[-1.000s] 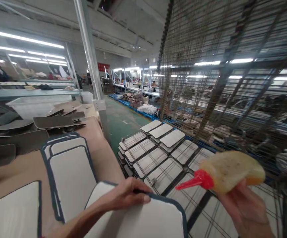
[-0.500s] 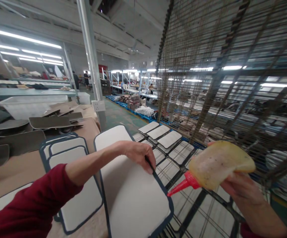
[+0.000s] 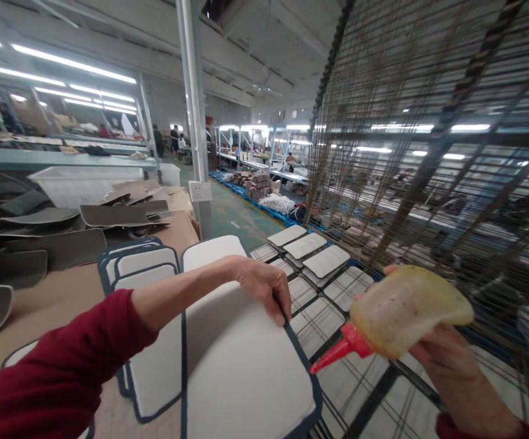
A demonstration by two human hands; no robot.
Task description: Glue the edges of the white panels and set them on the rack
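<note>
Left hand (image 3: 264, 286) clamps the right edge of the white, navy-bordered panel (image 3: 241, 372), fingers (image 3: 279, 308) pressed together over the rim. Panel lies near centre, overhanging the bench (image 3: 63, 292) at its right end. Right hand (image 3: 451, 366) wraps a squeeze bottle (image 3: 406, 311) at right, red nozzle (image 3: 337, 353) tip just beside the panel's edge.

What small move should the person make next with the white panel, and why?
Probably slide the white panel a little to the right, onto the wire rack. The left hand pinches its dark-trimmed right edge, the panel overhangs the table toward the rack, where similar panels lie, and the right hand holds the glue bottle beside it.
</note>
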